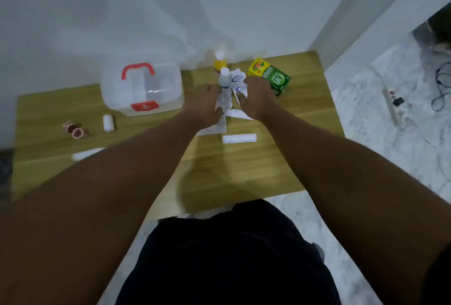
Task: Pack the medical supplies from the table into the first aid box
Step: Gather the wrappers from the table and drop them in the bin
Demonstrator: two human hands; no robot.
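Note:
A clear first aid box (142, 90) with a red handle and red latch stands shut on the wooden table (244, 163), left of centre. My left hand (205, 107) and my right hand (256, 99) rest on a pile of white packets (238, 82) in front of a white bottle (224, 77) and a yellow bottle (219, 62). Fingers of both hands touch the packets; whether they grip is unclear. A green and yellow carton (271, 76) lies right of my right hand. A white bandage roll (108, 123) and two pink tape rolls (75, 130) lie left.
A white flat box (239, 138) lies just nearer than my hands, and another white strip (87, 153) lies at the left front. The table's far edge meets a white wall. Cables and a power strip (393, 107) lie on the marble floor to the right.

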